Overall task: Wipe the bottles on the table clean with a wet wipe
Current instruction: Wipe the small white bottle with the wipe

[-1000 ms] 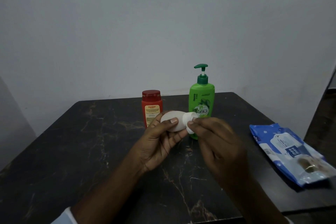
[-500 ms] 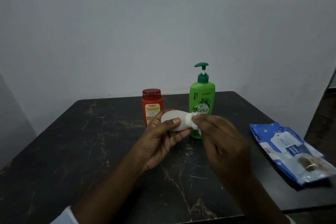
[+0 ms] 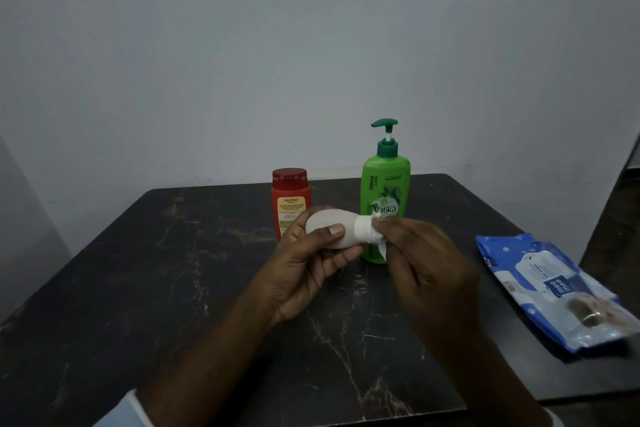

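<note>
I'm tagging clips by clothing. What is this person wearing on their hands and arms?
Nothing on the hands: the left hand and right hand are bare, with no gloves, rings or watch showing. The forearms are bare too. At the bottom edge of the view a pale, whitish left cuff shows, and only a thin sliver of a similar right cuff.

The green pump bottle point(image 3: 385, 191) carries the brand "Vatika" in white letters across its lower front, and the word "Henna" runs vertically along its left side, with a smaller line next to it that is too small to read. The red bottle point(image 3: 290, 198) has a cream label with "Karthika" in red at the top, and the fine print below it is not legible. The blue pack of wipes point(image 3: 540, 284) shows "mee mee" in white on a dark blue patch.
</note>
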Available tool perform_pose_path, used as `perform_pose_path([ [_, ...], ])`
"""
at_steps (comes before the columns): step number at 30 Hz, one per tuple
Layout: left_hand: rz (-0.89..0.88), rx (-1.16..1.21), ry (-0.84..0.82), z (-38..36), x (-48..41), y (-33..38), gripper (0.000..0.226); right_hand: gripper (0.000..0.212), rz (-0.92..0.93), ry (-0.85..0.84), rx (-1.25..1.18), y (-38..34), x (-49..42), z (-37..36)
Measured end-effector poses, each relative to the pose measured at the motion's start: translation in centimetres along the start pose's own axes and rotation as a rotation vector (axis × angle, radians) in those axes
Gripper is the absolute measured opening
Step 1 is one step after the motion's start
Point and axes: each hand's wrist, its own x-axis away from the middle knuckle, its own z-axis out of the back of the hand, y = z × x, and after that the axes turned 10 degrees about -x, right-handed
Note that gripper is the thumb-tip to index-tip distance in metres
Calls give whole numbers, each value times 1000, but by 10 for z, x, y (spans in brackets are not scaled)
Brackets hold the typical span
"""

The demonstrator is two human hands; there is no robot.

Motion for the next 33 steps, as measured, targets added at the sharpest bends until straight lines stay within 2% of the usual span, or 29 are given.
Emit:
perform_pose_path([
  [4, -25, 34, 15, 0, 0, 4, 32, 32, 3, -16, -34, -1, -1, -1],
  [9, -9, -15, 25, 0, 0, 3, 51, 27, 50, -49, -17, -2, -1, 0],
  [14, -3, -28, 12, 2, -3, 0, 48, 25, -37, 32, -6, 0, -4, 0],
  [19, -46, -8, 56, 5, -4, 1, 44, 29, -101, -11, -94, -9, -7, -2],
  [21, -61, -10, 60, 7, -4, 5, 44, 30, -218, -16, -272, -9, -10, 0],
  [25, -103, -85, 64, 12, -3, 20, 43, 27, -773, 153, -953, 1, -22, 2],
  [27, -129, -124, 70, 16, -3, 32, 37, 37, -961, 215, -1134, 9, -23, 0],
  [29, -156, -174, 63, 19, 0, 46, 32, 37, -1025, 247, -1208, 13, -26, 0],
  [33, -196, -241, 43, 34, 10, 74, 29, 27, -998, 236, -1229, 15, -26, 4],
])
